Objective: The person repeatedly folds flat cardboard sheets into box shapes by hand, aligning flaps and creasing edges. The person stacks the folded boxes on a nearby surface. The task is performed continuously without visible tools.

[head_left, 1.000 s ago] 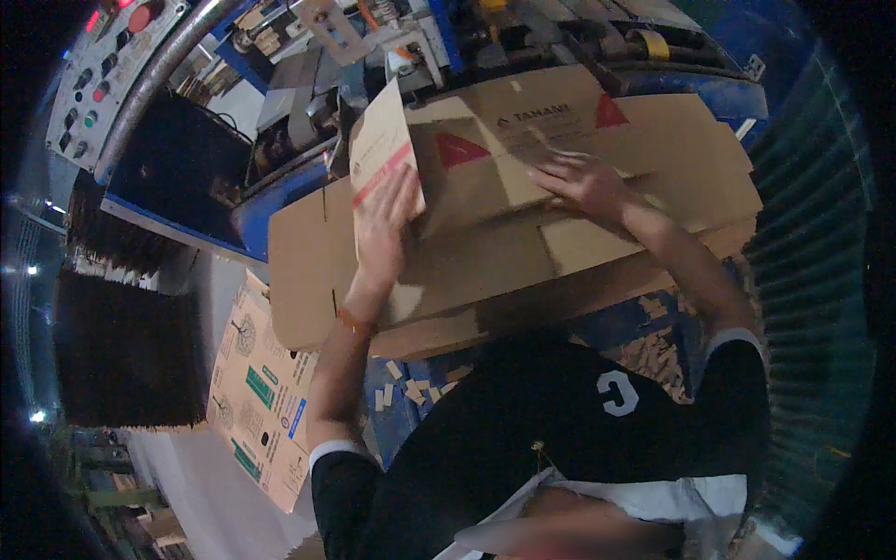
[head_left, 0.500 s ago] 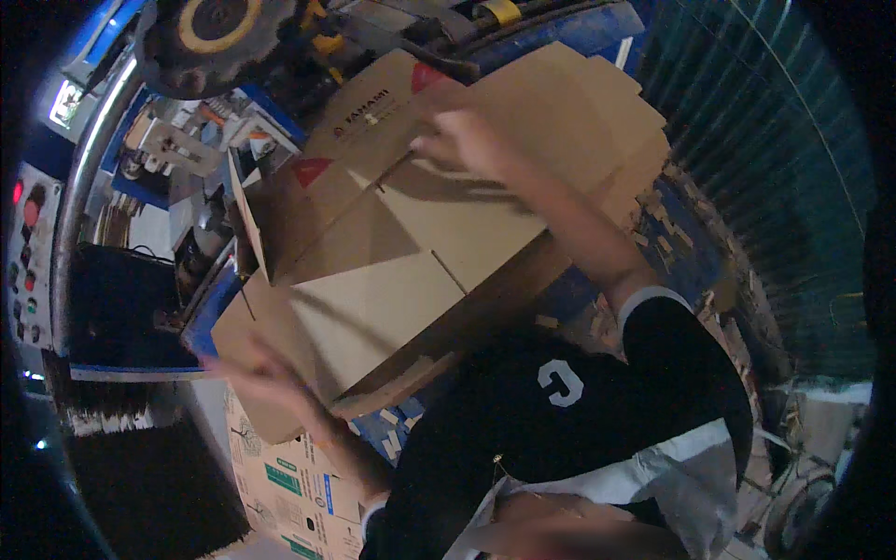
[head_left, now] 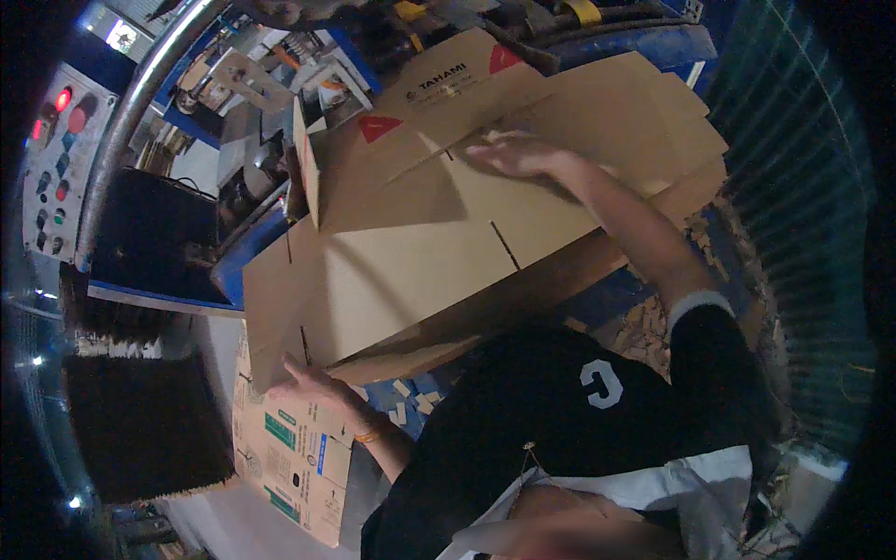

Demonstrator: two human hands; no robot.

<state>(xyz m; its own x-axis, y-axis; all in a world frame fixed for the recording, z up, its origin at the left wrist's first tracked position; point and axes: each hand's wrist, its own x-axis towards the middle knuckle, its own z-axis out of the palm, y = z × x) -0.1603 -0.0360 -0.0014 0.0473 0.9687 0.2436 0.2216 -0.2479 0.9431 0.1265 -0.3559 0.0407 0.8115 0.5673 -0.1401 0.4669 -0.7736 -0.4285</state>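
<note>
A large brown cardboard box blank (head_left: 411,271) lies in front of me, with slots cut in it, red corner marks and dark print on its far part. Across its right-hand middle, my right hand (head_left: 518,152) rests palm down with fingers stretched out. My left hand (head_left: 315,387) is at the near left corner of the blank, fingers apart by its edge; whether the thumb tucks under the cardboard I cannot tell. A narrow cardboard flap (head_left: 306,163) stands upright at the blank's left side.
Below my left hand is a printed carton sheet (head_left: 299,457) with green and blue patches. A control panel (head_left: 65,163) with lit red buttons stands at the far left, beside a metal pipe (head_left: 140,112). Cardboard scraps (head_left: 644,331) litter the blue surface. Corrugated green sheeting (head_left: 803,205) rises on the right.
My left hand has moved from beside the blank's left flap to its near left corner. The right hand, blurred before, now lies flatter on the cardboard. The whole view has shifted.
</note>
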